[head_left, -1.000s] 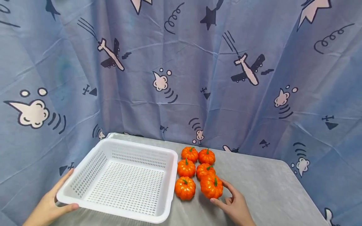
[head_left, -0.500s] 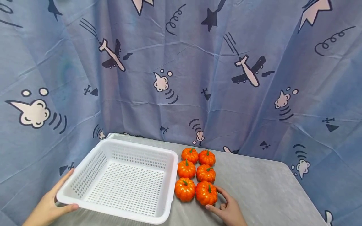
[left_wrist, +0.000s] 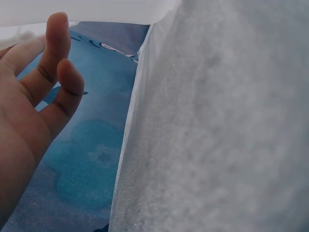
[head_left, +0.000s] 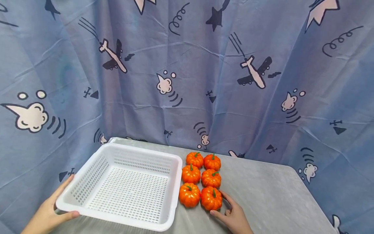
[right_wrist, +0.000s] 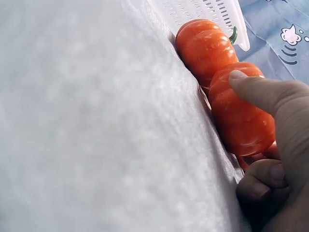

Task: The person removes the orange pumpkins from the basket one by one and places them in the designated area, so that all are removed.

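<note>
My left hand (head_left: 43, 213) grips the near left corner of a white plastic basket (head_left: 117, 220), thumb over the front rim and fingers along the left side. In the left wrist view, curled fingers (left_wrist: 59, 38) show just under the basket's pale edge. My right hand (head_left: 233, 216) holds a small orange toy pumpkin (head_left: 211, 199) from its right side, thumb at the front. This pumpkin rests at the near end of the right column. Right beside it on the left sits another pumpkin (head_left: 189, 195). The right wrist view shows the thumb pressing the held pumpkin (right_wrist: 244, 116).
Behind, more pumpkins (head_left: 211, 178) stand in two columns along the basket's right side, green stems up. All of it is on a grey table (head_left: 268, 195). A blue patterned curtain (head_left: 187, 81) hangs around the back and sides.
The right hand has brought its pumpkin down and slightly left, from overlapping the one behind to the near end of the right column. The left hand and basket have stayed put.
</note>
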A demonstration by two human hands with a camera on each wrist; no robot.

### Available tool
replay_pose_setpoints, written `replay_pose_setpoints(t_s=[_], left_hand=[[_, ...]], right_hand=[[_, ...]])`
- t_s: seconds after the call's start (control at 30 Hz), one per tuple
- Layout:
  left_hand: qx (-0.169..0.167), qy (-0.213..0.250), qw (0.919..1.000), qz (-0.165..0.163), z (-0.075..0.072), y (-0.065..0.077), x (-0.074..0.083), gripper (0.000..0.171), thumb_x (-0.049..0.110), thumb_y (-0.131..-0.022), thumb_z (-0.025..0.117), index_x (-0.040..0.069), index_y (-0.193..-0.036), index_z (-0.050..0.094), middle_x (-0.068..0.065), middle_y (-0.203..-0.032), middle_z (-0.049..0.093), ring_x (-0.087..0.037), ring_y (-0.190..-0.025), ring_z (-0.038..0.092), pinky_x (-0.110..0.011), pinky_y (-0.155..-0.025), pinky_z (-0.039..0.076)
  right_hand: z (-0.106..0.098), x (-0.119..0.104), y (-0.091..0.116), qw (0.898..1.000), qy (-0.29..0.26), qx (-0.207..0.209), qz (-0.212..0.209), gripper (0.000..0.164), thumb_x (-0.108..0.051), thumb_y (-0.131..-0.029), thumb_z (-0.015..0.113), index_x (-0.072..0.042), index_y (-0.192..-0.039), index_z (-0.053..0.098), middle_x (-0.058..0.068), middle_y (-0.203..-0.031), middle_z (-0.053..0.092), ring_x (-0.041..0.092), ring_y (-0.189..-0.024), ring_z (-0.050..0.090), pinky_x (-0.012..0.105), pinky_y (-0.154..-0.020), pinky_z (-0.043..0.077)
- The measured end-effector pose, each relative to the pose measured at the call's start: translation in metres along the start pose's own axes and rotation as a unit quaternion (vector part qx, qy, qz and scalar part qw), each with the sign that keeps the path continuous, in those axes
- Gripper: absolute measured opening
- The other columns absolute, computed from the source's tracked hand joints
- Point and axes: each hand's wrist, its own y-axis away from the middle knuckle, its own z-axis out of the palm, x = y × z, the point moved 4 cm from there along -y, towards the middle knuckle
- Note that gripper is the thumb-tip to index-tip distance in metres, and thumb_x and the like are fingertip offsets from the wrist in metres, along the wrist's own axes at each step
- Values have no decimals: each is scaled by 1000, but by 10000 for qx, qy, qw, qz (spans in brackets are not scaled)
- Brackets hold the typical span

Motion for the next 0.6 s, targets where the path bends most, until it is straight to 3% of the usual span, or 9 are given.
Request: replay_pose_setpoints(t_s=[0.23, 0.43, 0.6], left_hand=[[-33, -155, 9997, -180, -1, 0, -1, 120, 0, -76, 91, 16, -171, 20, 45, -146, 28, 20, -114, 46, -8, -79, 40], [-14, -77, 9999, -65, -2, 1, 0, 119, -2, -75, 91, 14, -171, 21, 44, -149, 28, 20, -116, 45, -6, -81, 38], [42, -37, 10000, 65, 0, 0, 0, 120, -3, -73, 91, 13, -170, 22, 43, -150, 30, 20, -116, 45, -4, -82, 37]], right_hand=[[1, -1, 0, 9999, -62, -95, -84, 100, -43, -72, 98, -5, -153, 53, 14, -127, 64, 11, -46, 32, 23, -46, 35], [1, -1, 0, 9998, -105, -95, -110, 99, -42, -73, 98, -5, -153, 53, 14, -129, 63, 11, -47, 32, 23, -46, 35], [0, -1, 0, 9998, -154, -75, -56, 100, -43, -73, 97, -5, -154, 52, 22, -141, 60, 11, -46, 33, 24, -46, 35]])
